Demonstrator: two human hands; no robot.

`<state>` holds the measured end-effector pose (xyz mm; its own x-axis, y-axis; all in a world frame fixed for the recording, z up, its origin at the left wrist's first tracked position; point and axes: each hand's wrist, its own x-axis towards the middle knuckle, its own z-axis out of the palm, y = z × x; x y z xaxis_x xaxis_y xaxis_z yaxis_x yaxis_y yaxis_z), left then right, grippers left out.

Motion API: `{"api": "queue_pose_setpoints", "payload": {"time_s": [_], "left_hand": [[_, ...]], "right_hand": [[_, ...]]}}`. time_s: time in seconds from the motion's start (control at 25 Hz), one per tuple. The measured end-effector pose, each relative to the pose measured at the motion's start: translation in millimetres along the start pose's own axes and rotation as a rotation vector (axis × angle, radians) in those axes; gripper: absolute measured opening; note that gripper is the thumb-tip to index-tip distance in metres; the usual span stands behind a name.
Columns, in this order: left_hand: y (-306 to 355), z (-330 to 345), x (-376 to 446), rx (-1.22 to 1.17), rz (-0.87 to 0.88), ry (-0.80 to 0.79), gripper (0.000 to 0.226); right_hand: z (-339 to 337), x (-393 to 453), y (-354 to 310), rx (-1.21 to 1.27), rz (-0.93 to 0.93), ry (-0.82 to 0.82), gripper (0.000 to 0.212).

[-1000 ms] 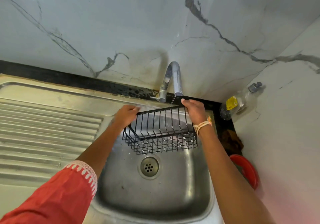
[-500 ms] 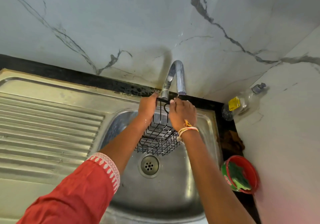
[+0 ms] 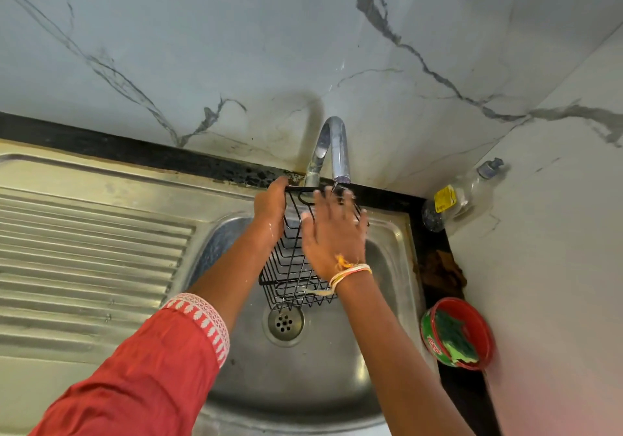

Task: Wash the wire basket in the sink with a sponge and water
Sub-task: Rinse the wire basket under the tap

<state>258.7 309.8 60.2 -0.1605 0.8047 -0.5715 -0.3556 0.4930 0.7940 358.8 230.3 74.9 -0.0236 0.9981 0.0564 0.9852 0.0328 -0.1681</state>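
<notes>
Both hands are at the black wire basket point(image 3: 291, 260), which hangs tipped on end over the bowl of the stainless-steel sink point(image 3: 387, 243), its upper rim right under the spout of the curved chrome tap point(image 3: 332, 150) and its lower end just above the round drain point(image 3: 284, 322). A thin stream of water falls from the spout onto the basket's top edge. The left hand point(image 3: 271, 209) grips the upper left corner of the basket, fingers curled round the wire. The right hand point(image 3: 332, 233) lies flat against the basket's side with fingers spread and nearly straight — it rubs or presses the wire and closes on nothing, though motion blur hides the fingertips.

My judgement is that the task is in its wetting or rinsing stage. No sponge is in either hand; a green scrubbing pad point(image 3: 453, 339) sits in the small red round tub point(image 3: 485, 331) on the black counter to the right of the sink, well apart from the basket. Whether scrubbing with it is done or yet to come, I cannot tell; suds are not visible on the wire.

Against half a second ago, the basket is in much the same on-end position under the tap, but the right hand has opened — then it was bunched at the top rim, now it is splayed across the side. A full second ago the basket was level, held at both ends.
</notes>
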Motion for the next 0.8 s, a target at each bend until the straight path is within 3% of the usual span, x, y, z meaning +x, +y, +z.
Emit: {"api": "queue_pose_setpoints", "payload": {"time_s": [0.08, 0.12, 0.24, 0.32, 0.48, 0.56, 0.64, 0.76, 0.8], "left_hand": [[2, -5, 5, -0.03, -0.014, -0.005, 0.026], [4, -6, 7, -0.045, -0.016, 0.005, 0.035], [5, -8, 11, -0.081, 0.019, 0.025, 0.064], [5, -7, 12, -0.041, 0.054, 0.023, 0.064], [7, -6, 11, -0.063, 0.023, 0.023, 0.041], [4, -1, 4, -0.028, 0.043, -0.054, 0.02], [-1, 4, -1, -0.007, 0.054, -0.116, 0.022], [3, -4, 0, 0.021, 0.006, -0.114, 0.032], [4, -10, 2, 0.024, -0.026, -0.103, 0.034]], "right_hand": [[-1, -8, 5, 0.017, -0.205, 0.035, 0.061], [-3, -8, 15, 0.024, -0.189, 0.05, 0.06], [2, -7, 29, 0.051, 0.204, 0.079, 0.065], [8, -10, 15, 0.082, 0.262, 0.118, 0.074], [-4, -5, 8, 0.07, 0.153, 0.108, 0.061], [-9, -3, -3, 0.051, -0.067, 0.045, 0.057], [-12, 3, -9, 0.08, -0.189, -0.052, 0.055], [-12, 26, 29, 0.142, 0.054, -0.118, 0.057], [-14, 28, 44, 0.289, 0.188, -0.125, 0.066]]}}
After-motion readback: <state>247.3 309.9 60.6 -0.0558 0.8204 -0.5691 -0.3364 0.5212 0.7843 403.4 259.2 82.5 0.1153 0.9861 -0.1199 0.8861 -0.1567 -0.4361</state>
